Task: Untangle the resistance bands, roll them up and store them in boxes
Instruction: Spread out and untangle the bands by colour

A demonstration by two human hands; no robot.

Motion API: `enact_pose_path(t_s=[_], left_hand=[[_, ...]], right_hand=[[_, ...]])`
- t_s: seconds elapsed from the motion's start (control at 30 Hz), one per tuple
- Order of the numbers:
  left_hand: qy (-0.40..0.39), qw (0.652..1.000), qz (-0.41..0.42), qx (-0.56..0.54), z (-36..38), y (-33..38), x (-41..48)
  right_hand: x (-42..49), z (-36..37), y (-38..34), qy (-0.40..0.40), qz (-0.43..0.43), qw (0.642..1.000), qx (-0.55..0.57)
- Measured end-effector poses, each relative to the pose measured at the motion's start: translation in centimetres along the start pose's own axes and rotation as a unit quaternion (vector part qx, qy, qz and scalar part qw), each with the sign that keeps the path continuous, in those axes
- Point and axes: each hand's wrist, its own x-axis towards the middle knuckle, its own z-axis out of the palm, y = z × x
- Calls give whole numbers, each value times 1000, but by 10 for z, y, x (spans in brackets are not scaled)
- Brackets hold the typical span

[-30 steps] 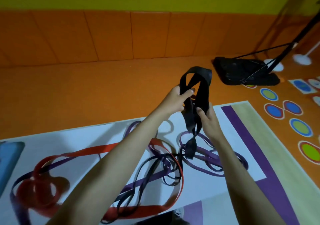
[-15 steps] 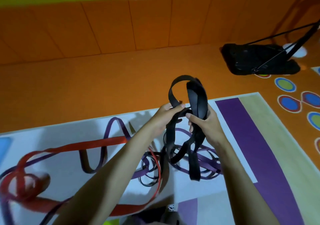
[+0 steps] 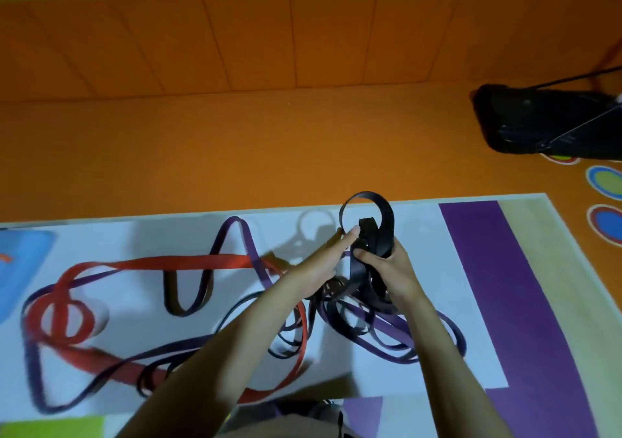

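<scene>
head view: right grip (image 3: 390,269) is wrapped tight around the black resistance band (image 3: 383,235), fingers and thumb curled round a folded bundle of it, and one loop arches up over the fist. left grip (image 3: 319,262) is loose, fingers stretched straight, fingertips (image 3: 351,233) touching the band's left side. both are up by the far edge of the play mat (image 3: 134,235), just left of its purple stripe (image 3: 488,252). the band's tail drops into the tangle on the mat's white panel, thin dark bands (image 3: 340,326) knotted together below the wrists. the red band (image 3: 188,263) snakes off toward the mat's left edge, and the purple band (image 3: 250,245) peaks over it near the far edge. on the orange floor (image 3: 235,151), far right, sits a black stand base (image 3: 538,117).
</scene>
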Motion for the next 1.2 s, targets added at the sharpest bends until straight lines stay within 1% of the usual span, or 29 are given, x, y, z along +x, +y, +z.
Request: enact_pose_path(t_s=[0.1,0.2,0.27,0.37,0.47,0.57,0.67,0.73,0.93,1.07,1.13,1.2], left_hand=[[-16,1000,7,15,-18,-12,-21],[5,996,68,58,-33,-19,-41],[62,990,113,49,-45,-25,-46],[137,972,192,-18,-75,-32,-61],[205,951,230,-22,-117,-40,-86],[245,943,225,24,-162,-49,-116],[261,941,206,60,-215,-62,-149],[261,941,199,78,-252,-73,-170],[233,955,172,72,-367,-123,-234],[242,954,155,87,-434,-156,-276],[270,945,155,100,-460,-172,-296],[321,928,142,126,-481,-191,-315]], right_hand=[[15,20,-23,-28,-19,999,16],[26,64,-49,-46,-43,997,43],[31,102,-62,-68,-50,995,57],[32,160,-77,-121,-57,989,56],[28,210,-86,-157,-48,984,66],[22,261,-83,-180,-21,979,89],[17,316,-71,-181,12,977,111],[12,358,-59,-184,35,975,123],[-1,494,-15,-156,126,973,117],[-16,577,8,-135,166,970,114],[-26,612,18,-142,184,967,109],[-34,642,26,-166,205,959,103]])
